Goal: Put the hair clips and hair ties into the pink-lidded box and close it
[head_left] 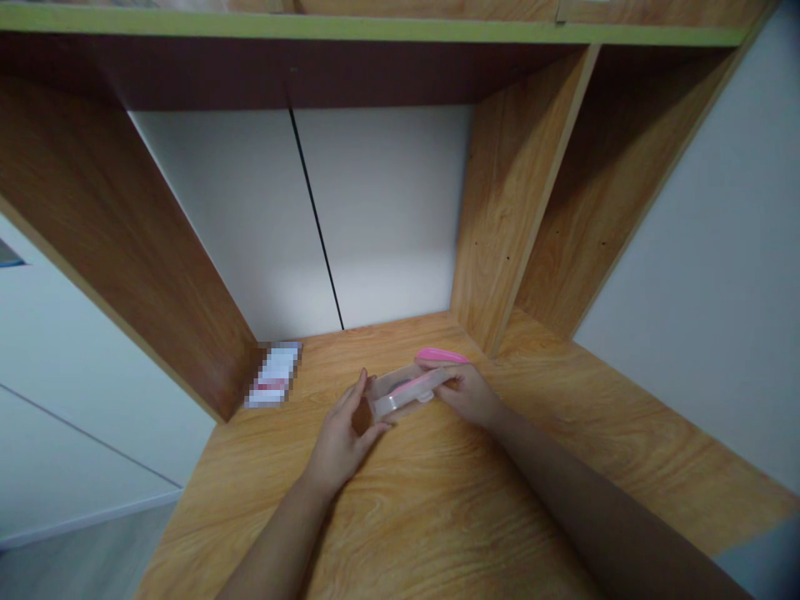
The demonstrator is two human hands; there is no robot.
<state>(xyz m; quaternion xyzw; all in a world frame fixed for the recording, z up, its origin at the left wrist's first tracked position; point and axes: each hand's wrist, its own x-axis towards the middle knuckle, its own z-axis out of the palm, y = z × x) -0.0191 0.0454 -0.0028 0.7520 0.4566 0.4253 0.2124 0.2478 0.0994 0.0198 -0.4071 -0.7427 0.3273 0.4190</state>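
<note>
A small translucent plastic box [379, 407] rests low over the wooden desk, slightly tilted, with a dark curved shape showing inside it. My left hand [341, 442] grips its left end between thumb and fingers. In my right hand [468, 396], the fingers pinch a translucent strip-like piece with a pink edge [420, 386], which lies across the box. I cannot tell whether this piece is joined to the box. Just behind my right fingers is a flat pink object [441, 356], partly hidden by them.
A phone-like flat object with a blurred face [273, 375] lies at the back left, beside the left wooden side panel [156, 225]. An upright wooden divider [500, 208] stands behind my right hand. Overhead runs a shelf with a green edge [350, 27].
</note>
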